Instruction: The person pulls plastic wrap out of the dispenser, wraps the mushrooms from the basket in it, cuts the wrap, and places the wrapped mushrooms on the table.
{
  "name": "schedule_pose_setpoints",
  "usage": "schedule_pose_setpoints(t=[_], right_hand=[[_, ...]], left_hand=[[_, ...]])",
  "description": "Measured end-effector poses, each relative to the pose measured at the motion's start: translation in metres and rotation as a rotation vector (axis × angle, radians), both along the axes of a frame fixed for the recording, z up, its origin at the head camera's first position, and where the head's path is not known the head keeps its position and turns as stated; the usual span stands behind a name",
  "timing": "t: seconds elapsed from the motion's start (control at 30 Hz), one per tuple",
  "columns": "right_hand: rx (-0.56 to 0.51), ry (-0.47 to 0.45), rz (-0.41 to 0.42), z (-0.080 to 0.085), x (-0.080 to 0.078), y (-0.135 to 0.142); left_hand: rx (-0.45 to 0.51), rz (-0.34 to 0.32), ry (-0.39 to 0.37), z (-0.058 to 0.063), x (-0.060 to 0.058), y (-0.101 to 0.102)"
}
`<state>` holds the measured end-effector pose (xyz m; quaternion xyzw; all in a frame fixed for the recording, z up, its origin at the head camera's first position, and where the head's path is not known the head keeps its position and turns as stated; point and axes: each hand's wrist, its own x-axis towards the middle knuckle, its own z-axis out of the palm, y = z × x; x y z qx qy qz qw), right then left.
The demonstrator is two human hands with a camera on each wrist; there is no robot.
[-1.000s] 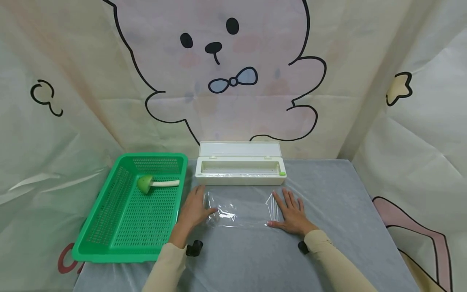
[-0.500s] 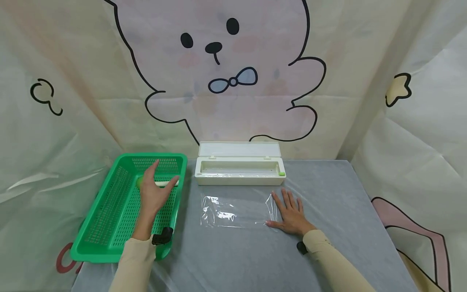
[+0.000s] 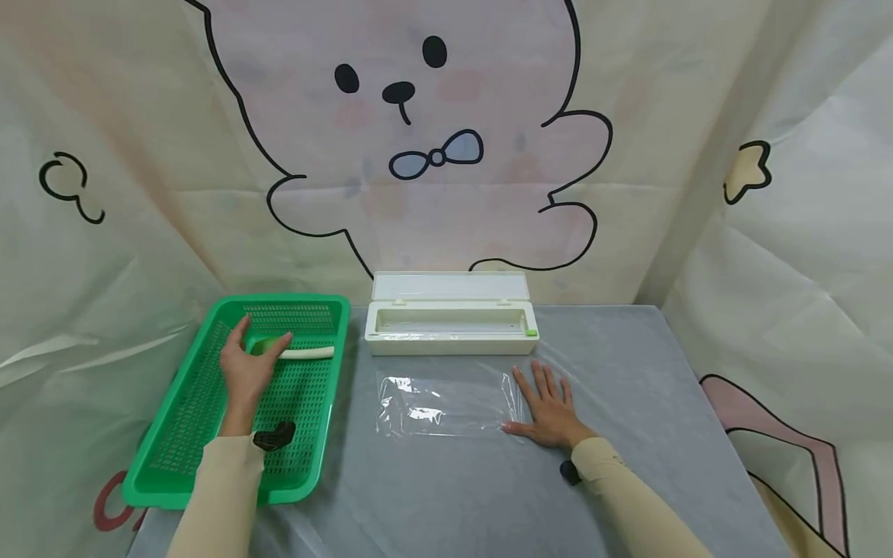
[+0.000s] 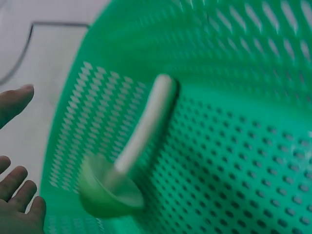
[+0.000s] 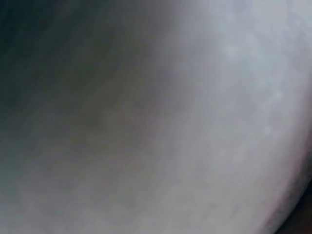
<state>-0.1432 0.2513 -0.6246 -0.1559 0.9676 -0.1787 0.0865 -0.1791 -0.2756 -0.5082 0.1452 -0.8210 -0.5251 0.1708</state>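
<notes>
A mushroom (image 3: 307, 353) with a green cap and a long white stem lies in the green basket (image 3: 296, 492), its cap partly hidden by my left hand in the head view. My left hand (image 3: 244, 372) is over the basket, thumb and fingers spread around the cap's place. In the left wrist view those fingers stay apart from the mushroom (image 4: 144, 129). My right hand (image 3: 551, 411) rests flat with spread fingers on the right end of a clear plastic film sheet (image 3: 446, 407) on the table. The right wrist view is only a grey blur.
Behind the film stands a white cling film dispenser (image 3: 453, 346) with its lid raised. Grey cloth (image 3: 474, 496) covers the table. A curtain with a cartoon bear (image 3: 418, 209) hangs close behind.
My left hand has left the film's left end and moved left over the basket to the mushroom's cap. The right hand has stayed on the film. The head view has shifted slightly.
</notes>
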Motion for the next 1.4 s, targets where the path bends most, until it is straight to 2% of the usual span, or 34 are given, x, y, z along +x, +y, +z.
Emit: schedule_pose_setpoints(t=[0.23, 0.47, 0.67, 0.83, 0.97, 1.23, 1.4], right_hand=[[0.004, -0.006, 0.001, -0.002, -0.002, -0.003], [0.026, -0.012, -0.002, -0.003, -0.002, -0.003], [0.022, -0.001, -0.001, -0.006, -0.002, -0.001], [0.051, 0.007, -0.003, -0.008, -0.003, 0.000], [0.050, 0.007, -0.003, -0.008, -0.003, 0.000], [-0.002, 0.016, 0.010, -0.002, 0.000, -0.001], [0.034, -0.003, -0.004, -0.005, -0.002, 0.001]], left_hand=[[0.058, 0.058, -0.135, -0.016, 0.005, -0.018], [0.029, 0.062, -0.223, -0.028, 0.003, -0.024], [0.084, 0.058, -0.283, -0.036, 0.007, -0.029], [0.127, 0.068, -0.284, -0.044, 0.008, -0.032], [0.152, 0.069, -0.268, -0.046, 0.008, -0.033], [0.173, 0.031, -0.268, -0.051, 0.007, -0.033], [0.192, 0.052, -0.261, -0.052, 0.005, -0.032]])
